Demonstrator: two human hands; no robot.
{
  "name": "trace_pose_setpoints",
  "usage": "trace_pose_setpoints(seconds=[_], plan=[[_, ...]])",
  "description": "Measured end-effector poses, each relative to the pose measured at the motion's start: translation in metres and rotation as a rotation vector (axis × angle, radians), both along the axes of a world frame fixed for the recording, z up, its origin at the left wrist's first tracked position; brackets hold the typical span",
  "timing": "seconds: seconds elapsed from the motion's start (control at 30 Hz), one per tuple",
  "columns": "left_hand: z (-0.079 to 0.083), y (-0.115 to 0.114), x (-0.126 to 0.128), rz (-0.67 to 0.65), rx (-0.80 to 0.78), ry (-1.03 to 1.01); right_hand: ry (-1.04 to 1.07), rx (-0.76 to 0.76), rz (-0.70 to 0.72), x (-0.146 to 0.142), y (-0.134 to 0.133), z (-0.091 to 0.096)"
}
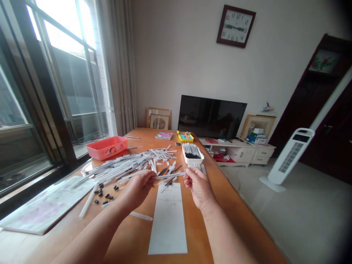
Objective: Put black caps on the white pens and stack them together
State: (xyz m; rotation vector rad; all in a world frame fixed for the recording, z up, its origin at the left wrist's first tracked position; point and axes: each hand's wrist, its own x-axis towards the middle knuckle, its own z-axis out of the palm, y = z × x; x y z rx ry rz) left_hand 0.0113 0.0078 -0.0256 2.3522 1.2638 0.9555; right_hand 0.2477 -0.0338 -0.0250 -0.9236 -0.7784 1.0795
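Between my two hands stretches a thin whitish pen [171, 176], held nearly level above the table. My left hand [140, 187] pinches its left end and my right hand [197, 184] grips its right end; the fingertips hide both ends. Just beyond lies a loose heap of clear pen barrels [121, 165], with dark refills and clear caps mixed in. Small black plugs [101, 191] are scattered left of my left wrist. A white tray [193, 161] filled with pens stands past my right hand. Below the hands rests a long white paper sheet [167, 223] with faint handwriting.
A pink plastic basket [106, 148] sits at the table's left edge by the window. A wide printed sheet [46, 205] lies at the near left. Farther back are a booklet [164, 136] and a yellow box [185, 137]. The table's right edge [233, 190] drops to the floor.
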Motion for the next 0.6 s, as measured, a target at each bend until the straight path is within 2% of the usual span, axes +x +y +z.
trace_pose_setpoints(seconds=[0.27,0.43,0.5,0.6], plan=[[0.002,-0.003,0.002,-0.018,-0.012,-0.022,0.072,-0.027,0.084,0.01,-0.002,0.002],[-0.008,0.004,-0.001,0.001,-0.015,-0.094,0.038,-0.055,0.137,0.018,-0.003,0.003],[-0.013,0.009,-0.004,0.021,-0.024,-0.171,0.034,-0.035,0.071,0.027,-0.001,0.003],[-0.016,0.014,-0.008,0.044,-0.031,-0.207,0.007,-0.034,-0.181,0.048,0.006,-0.001]])
